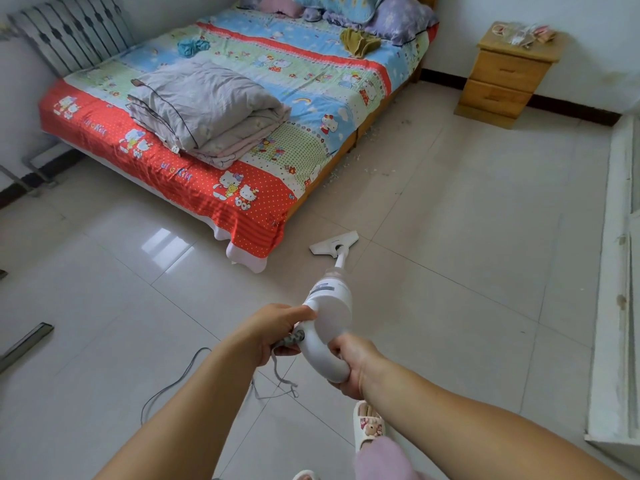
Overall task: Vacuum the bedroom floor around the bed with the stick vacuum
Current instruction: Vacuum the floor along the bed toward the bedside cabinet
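Slipper (369, 429): pale, cartoon-printed, worn on a foot at the lower edge of the view, on the tiled floor (467, 271).

Right hand (349, 367): fingers curled round the rear of the loop handle of the stick vacuum (329, 310), clamped on it.

Left hand (277, 332): gripped the front of the same handle where the grey cord (166, 386) left the body; thumb lay along the white casing. The cord trailed across the tiles to the left.

Stick vacuum: white, held at a slant, body pointing away from the person. Its floor head (334, 243) rested flat on the tiles just beside the near corner of the bed (221, 140), apart from the hanging sheet.

Bed: covered with a cartoon-cat sheet in red, blue and green. On it, a folded grey quilt (207, 109) near the foot; a blue cloth (192, 46) and an olive cloth (358, 41) further up; pillows (346, 10) at the head.

Debris (349, 161): small pale scraps scattered on the floor along the bed's right side.

Nightstand (504, 76): wooden, two drawers, against the far wall, small items on top, too small to identify.
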